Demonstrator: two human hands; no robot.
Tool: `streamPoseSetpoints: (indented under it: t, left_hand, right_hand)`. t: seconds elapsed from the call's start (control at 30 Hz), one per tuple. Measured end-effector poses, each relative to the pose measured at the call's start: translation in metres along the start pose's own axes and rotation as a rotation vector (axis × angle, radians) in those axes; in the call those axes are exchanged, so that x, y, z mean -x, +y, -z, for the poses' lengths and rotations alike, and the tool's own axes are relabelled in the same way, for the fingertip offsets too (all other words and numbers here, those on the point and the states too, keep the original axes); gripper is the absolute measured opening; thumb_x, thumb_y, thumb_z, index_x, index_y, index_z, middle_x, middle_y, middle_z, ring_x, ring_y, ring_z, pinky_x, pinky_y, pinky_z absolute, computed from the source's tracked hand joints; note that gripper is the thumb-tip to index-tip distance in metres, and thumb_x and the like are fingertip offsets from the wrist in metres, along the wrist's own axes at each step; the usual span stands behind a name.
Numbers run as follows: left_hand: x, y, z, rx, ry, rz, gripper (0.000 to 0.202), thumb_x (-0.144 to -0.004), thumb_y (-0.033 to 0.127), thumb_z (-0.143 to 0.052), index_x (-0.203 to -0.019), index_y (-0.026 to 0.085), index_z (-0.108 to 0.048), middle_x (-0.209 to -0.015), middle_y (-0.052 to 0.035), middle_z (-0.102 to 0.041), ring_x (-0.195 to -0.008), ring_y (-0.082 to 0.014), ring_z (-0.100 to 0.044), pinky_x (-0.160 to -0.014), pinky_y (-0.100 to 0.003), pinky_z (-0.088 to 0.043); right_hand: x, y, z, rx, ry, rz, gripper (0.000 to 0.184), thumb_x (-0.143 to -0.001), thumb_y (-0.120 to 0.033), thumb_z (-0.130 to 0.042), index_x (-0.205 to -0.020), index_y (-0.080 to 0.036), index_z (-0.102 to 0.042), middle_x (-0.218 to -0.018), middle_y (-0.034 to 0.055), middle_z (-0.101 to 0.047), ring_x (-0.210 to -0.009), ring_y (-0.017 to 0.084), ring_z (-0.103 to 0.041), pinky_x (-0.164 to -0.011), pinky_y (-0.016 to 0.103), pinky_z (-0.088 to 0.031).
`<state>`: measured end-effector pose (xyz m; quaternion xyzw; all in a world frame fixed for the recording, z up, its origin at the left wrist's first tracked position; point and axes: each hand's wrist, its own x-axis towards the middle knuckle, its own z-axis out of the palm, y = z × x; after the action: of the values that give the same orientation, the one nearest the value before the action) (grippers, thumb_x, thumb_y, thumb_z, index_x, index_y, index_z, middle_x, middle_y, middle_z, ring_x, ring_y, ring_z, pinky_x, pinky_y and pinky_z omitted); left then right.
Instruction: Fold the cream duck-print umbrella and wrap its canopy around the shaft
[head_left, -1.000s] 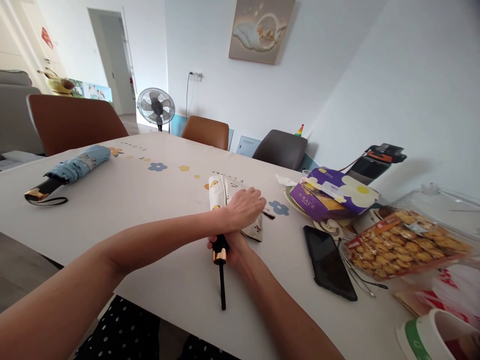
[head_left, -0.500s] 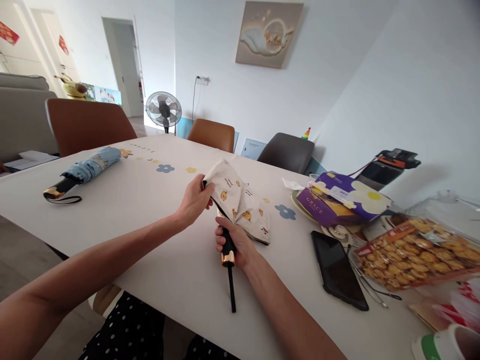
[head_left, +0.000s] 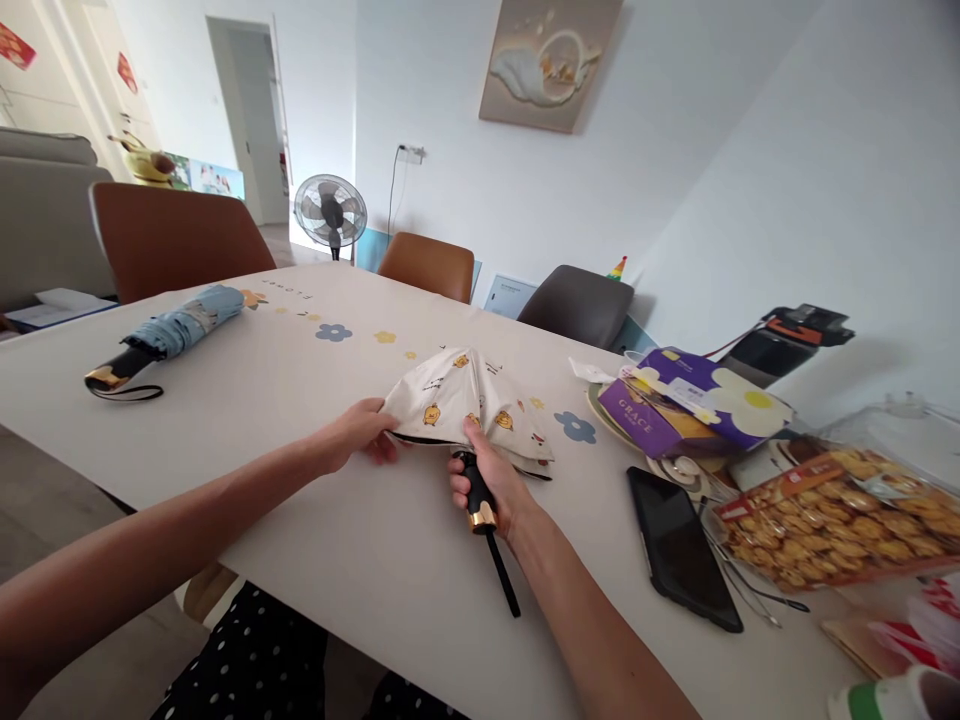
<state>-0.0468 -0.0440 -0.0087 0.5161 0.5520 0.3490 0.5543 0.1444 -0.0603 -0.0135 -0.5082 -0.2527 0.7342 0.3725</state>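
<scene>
A cream umbrella with small yellow cartoon figures lies partly folded over the middle of the table, its canopy spread into loose flaps. My right hand is wrapped around its black handle with the gold band, the thumb pressing on the fabric. From the handle's end a thin black strap sticks out toward me. My left hand pinches the left corner of the canopy; its lower fingers are slightly blurred. Farther left, a folded light-blue umbrella with a black and gold handle rests on the table.
On the right lie a black phone, cables, a purple box, a clear container of cookies and a cup. A dark bottle stands behind. Chairs line the far side, with a fan beyond.
My left hand has moved down and left with the canopy edge, spreading the fabric wider and lower. My right hand keeps the handle, shifted slightly right; the strap now slants more to the right.
</scene>
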Motion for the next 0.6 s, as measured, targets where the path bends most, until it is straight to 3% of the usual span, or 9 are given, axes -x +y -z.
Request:
streamPoseSetpoints:
  t: [0.07,0.17,0.23,0.33,0.4,0.5,0.6]
  left_hand:
    - [-0.004,-0.001,0.009,-0.135,-0.001,0.020,0.026,-0.066,0.026,-0.055,-0.090,0.015,-0.053,-0.090,-0.0111,-0.065,-0.072,-0.0226,-0.064,-0.051,-0.028,-0.048]
    - [-0.012,0.008,0.016,-0.402,0.319,-0.192,0.041,-0.071,0.026,-0.051,-0.111,0.015,-0.047,-0.115,-0.0136,-0.058,-0.101,-0.0254,-0.058,-0.074,-0.035,-0.048]
    - [-0.019,0.022,0.012,-0.502,0.424,-0.324,0.044,-0.076,0.026,-0.048,-0.119,0.019,-0.043,-0.127,-0.0097,-0.051,-0.115,-0.0231,-0.048,-0.092,-0.037,-0.040]
    - [-0.040,0.047,-0.007,-0.559,0.331,-0.437,0.037,-0.081,0.032,-0.046,-0.117,0.023,-0.048,-0.130,-0.0034,-0.050,-0.122,-0.0187,-0.041,-0.099,-0.031,-0.032]
    - [-0.062,0.062,-0.023,-0.642,0.260,-0.455,0.040,-0.084,0.038,-0.042,-0.118,0.018,-0.048,-0.131,-0.0086,-0.049,-0.123,-0.0215,-0.040,-0.099,-0.033,-0.033]
    - [-0.098,0.075,-0.045,-0.764,0.251,-0.375,0.049,-0.084,0.048,-0.039,-0.118,0.014,-0.048,-0.131,-0.0154,-0.048,-0.124,-0.0276,-0.038,-0.098,-0.039,-0.031]
    - [-0.123,0.069,-0.052,-0.743,0.278,-0.280,0.054,-0.078,0.052,-0.045,-0.116,0.015,-0.049,-0.130,-0.0166,-0.049,-0.123,-0.0308,-0.039,-0.097,-0.042,-0.031]
  right_hand:
    - [0.000,0.001,-0.001,0.040,0.016,0.033,0.043,-0.074,-0.058,-0.060,-0.072,-0.020,-0.040,-0.054,-0.0045,-0.047,-0.034,0.007,-0.040,-0.028,0.021,-0.038]
    - [0.001,0.002,-0.003,0.094,0.044,0.033,0.040,-0.076,-0.055,-0.059,-0.073,-0.020,-0.040,-0.055,-0.0045,-0.048,-0.035,0.007,-0.042,-0.028,0.022,-0.039]
    - [0.001,0.002,-0.006,0.121,0.064,0.019,0.037,-0.078,-0.052,-0.058,-0.074,-0.019,-0.041,-0.056,-0.0041,-0.049,-0.034,0.007,-0.042,-0.028,0.022,-0.039]
    - [0.001,0.002,-0.009,0.155,0.098,0.025,0.034,-0.080,-0.049,-0.057,-0.075,-0.019,-0.041,-0.056,-0.0037,-0.050,-0.034,0.008,-0.042,-0.027,0.023,-0.039]
    - [0.002,0.004,-0.010,0.185,0.109,0.039,0.034,-0.080,-0.049,-0.057,-0.074,-0.019,-0.041,-0.054,-0.0034,-0.050,-0.033,0.008,-0.042,-0.027,0.023,-0.039]
    - [0.005,0.006,-0.013,0.228,0.119,0.065,0.035,-0.079,-0.048,-0.058,-0.072,-0.019,-0.040,-0.053,-0.0028,-0.051,-0.033,0.009,-0.044,-0.027,0.024,-0.040]
    - [0.009,0.008,-0.016,0.261,0.164,0.101,0.031,-0.081,-0.044,-0.057,-0.074,-0.019,-0.041,-0.054,-0.0014,-0.054,-0.032,0.011,-0.046,-0.028,0.025,-0.041]
